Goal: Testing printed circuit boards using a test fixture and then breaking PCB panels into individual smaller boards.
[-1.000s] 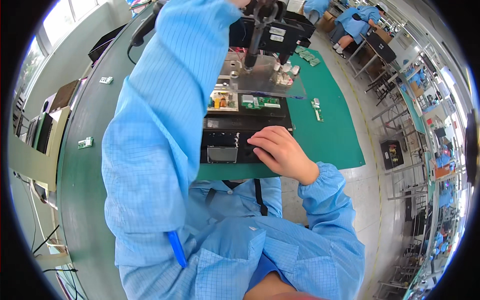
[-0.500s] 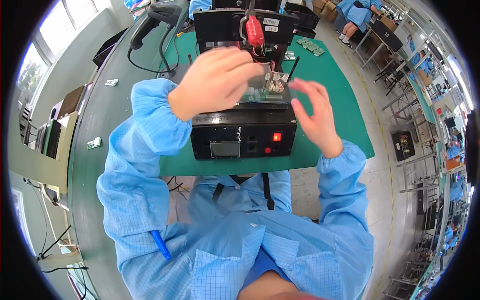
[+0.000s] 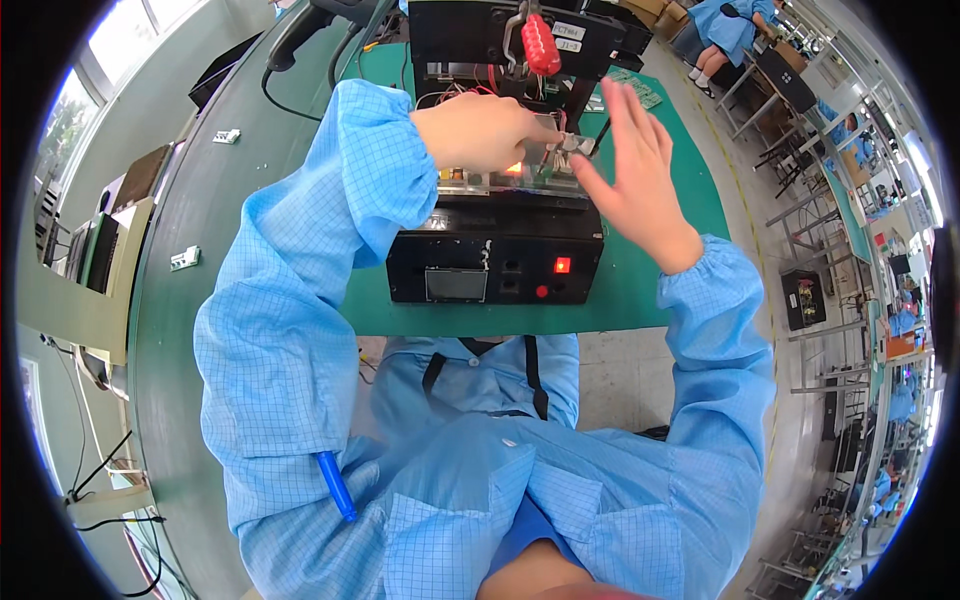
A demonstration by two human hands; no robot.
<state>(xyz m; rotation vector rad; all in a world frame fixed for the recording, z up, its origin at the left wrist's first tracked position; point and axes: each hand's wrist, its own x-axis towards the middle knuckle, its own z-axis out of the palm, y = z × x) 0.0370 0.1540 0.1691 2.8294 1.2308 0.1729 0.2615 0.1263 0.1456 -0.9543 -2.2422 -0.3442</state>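
Note:
A black test fixture (image 3: 540,225) with a small screen and a lit red switch (image 3: 562,265) stands before me on a green mat. Over its clear plate (image 3: 480,182) reaches my left hand (image 3: 480,132), its fingers bent together and the index finger pointing at white components (image 3: 574,145) on the right. Whatever its fingertips hold is too small to make out. Beside those components my right hand (image 3: 640,165) is open, fingers stretched upward and thumb near the plate's right edge. A red-handled toggle clamp (image 3: 541,45) hangs above from the fixture's upright frame.
A barcode scanner (image 3: 300,32) with its cable stands at the back left. Small white parts (image 3: 185,259) lie on the table at left. Green circuit boards (image 3: 637,90) rest on the mat (image 3: 690,220) behind my right hand. Another person (image 3: 715,35) stands at the far right.
My left hand has moved right and lower over the plate, its fingers reaching the white components. My right hand has risen and straightened its fingers. An orange glow now shows under the plate.

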